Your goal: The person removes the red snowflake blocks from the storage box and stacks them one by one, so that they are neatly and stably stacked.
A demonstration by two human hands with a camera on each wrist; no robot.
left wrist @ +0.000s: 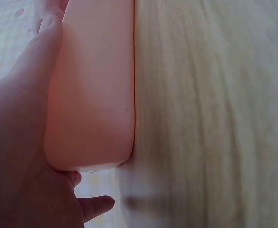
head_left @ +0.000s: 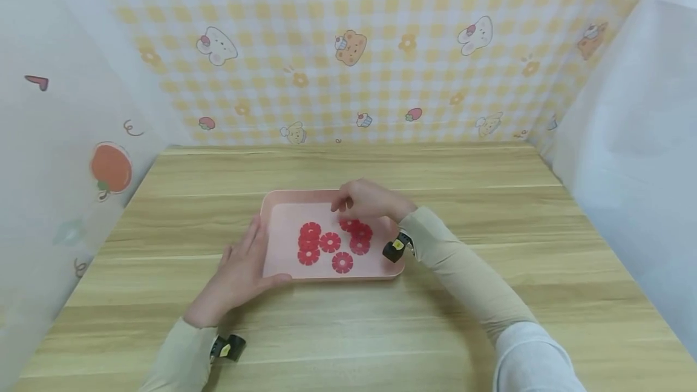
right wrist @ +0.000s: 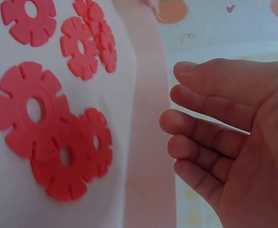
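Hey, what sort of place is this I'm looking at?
Probably a small indoor tabletop workspace, perhaps a curtained booth: a wood-grain table stands before a yellow-checked cartoon backdrop, with a pink tray of red notched discs on it.

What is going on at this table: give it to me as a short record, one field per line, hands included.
Surface: wood-grain table
Container: pink tray, on the table
Contents: red notched discs with holes in the middle; some overlap in two clusters, one lies apart near the tray's near side
Left hand: touching the tray's left end, thumb along the near side
Right hand: over the tray's far side, fingers loosely bent, holding nothing
Backdrop: yellow checked print
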